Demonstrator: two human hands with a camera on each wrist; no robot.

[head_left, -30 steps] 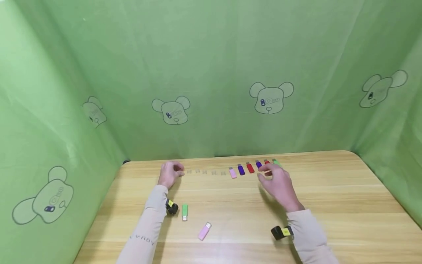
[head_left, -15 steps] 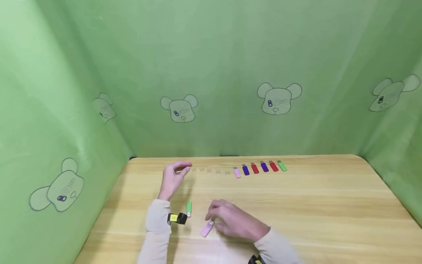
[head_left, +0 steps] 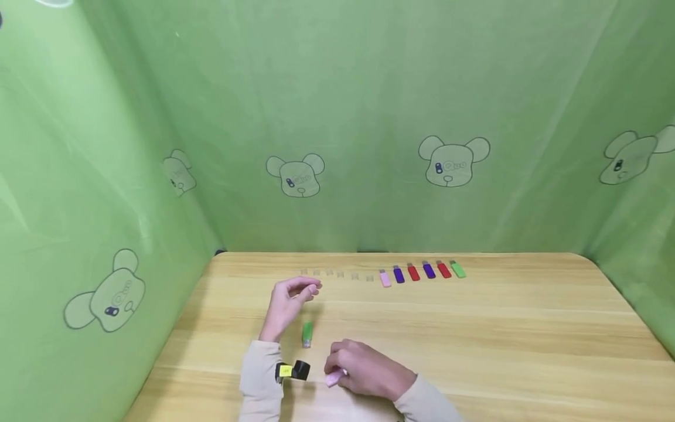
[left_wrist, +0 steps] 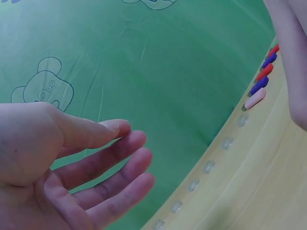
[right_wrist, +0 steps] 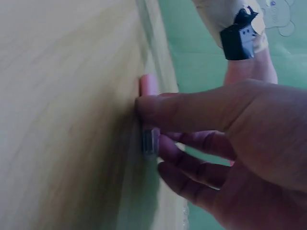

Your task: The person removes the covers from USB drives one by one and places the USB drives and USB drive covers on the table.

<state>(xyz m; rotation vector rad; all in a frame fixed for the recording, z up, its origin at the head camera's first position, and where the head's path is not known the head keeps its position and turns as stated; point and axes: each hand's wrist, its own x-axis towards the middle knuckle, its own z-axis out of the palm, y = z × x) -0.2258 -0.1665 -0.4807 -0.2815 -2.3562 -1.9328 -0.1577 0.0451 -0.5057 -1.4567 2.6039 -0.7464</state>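
Fingers of the right hand (head_left: 364, 372) curled over a pink stick (head_left: 335, 378) at the near edge of the counter (head_left: 527, 334). The stick lay flat on the wood, under the fingertips, with only its left end showing past them in the head view. From the right wrist view the thumb (right_wrist: 192, 112) pressed on the pink body (right_wrist: 147, 86) and the other fingers closed in from the far side, beside the metal plug (right_wrist: 149, 141), so the hand was pinching the stick against the counter.

The left hand (head_left: 290, 299) hovered above the counter, well apart from the pink stick, fingers loosely bent and thumb near the fingertips, holding nothing; the left wrist view showed the palm (left_wrist: 57, 167) bare. A green stick (head_left: 307, 333) lay just below and right of that hand, between the two hands, touched by neither.

Along the far edge ran a row of six sticks (head_left: 422, 271), pink, purple, red, purple, red, green, with a line of small clear caps (head_left: 337, 274) to their left. Green cloth (head_left: 343, 105) printed with bear heads walled the counter.
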